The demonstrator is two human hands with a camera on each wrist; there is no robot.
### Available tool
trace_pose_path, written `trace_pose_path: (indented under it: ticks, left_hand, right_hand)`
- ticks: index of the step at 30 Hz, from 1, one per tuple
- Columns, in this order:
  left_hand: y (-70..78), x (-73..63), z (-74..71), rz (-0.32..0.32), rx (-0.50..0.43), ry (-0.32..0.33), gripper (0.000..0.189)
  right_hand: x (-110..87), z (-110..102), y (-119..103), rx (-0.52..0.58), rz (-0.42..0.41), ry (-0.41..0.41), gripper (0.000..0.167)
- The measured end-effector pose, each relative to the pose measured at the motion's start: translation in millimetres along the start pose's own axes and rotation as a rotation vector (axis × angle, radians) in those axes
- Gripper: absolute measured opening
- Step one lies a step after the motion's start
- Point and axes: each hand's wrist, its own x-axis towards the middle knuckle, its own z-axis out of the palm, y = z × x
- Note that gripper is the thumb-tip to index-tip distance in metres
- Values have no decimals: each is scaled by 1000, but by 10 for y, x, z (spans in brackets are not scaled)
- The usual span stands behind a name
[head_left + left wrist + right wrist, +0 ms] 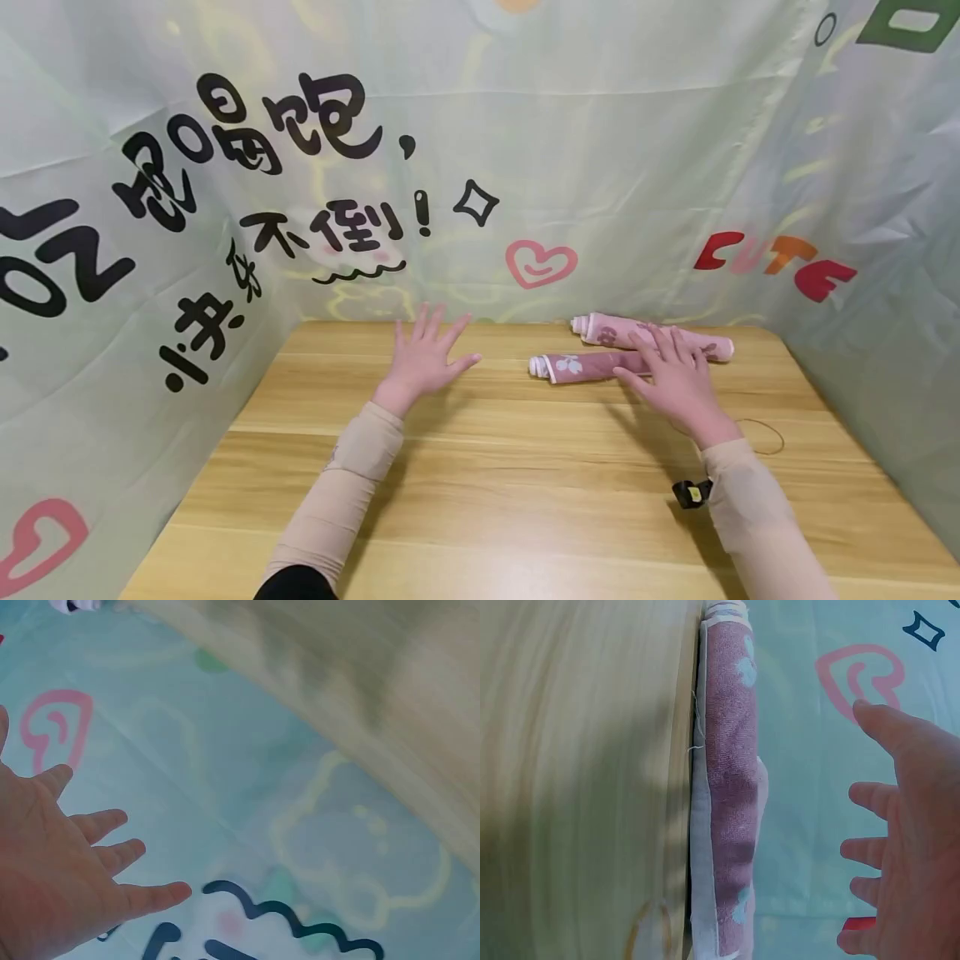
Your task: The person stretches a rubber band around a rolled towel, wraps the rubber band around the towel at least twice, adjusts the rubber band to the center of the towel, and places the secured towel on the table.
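Note:
Two rolled towels lie side by side near the back right of the wooden table. The nearer one is a darker mauve towel [588, 367] with a pale flower print; behind it is a lighter pink towel [618, 329]. My right hand [678, 387], fingers spread, hovers over the towels and overlaps them in the head view. In the right wrist view the mauve towel [731, 765] shows beside the hand, apart from its fingers. To the left, my left hand [422, 362] is held above the table's back part, fingers spread, holding nothing.
A thin rubber band [780, 437] lies on the wooden table [480, 483] beside the right wrist. A small black device [692, 494] shows at the right forearm. Printed cloth walls [637, 167] close in the table at the back and both sides.

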Motion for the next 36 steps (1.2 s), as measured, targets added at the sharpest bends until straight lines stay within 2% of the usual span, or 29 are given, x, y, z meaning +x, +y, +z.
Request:
trace_pose_path:
  ticks: [5, 12, 17, 22, 26, 36]
  left_hand:
    - [133, -15, -23, 46, 25, 18, 75]
    - [321, 31, 21, 148, 6, 44, 73]
    - [452, 95, 69, 247, 41, 81, 71]
    - [569, 133, 105, 308, 59, 125, 68]
    - [654, 166, 131, 352, 54, 153, 64]
    - [870, 269, 193, 403, 64, 151, 62]
  right_hand:
    - [-64, -27, 43, -5, -56, 78, 76]
    - [-143, -68, 156, 28, -141, 204, 63]
    - [-248, -119, 273, 85, -136, 243, 60]
    - [-320, -146, 366, 129, -145, 294, 51]
    - [-366, -173, 423, 150, -126, 298, 45]
    - [-440, -173, 554, 178, -48, 271, 45]
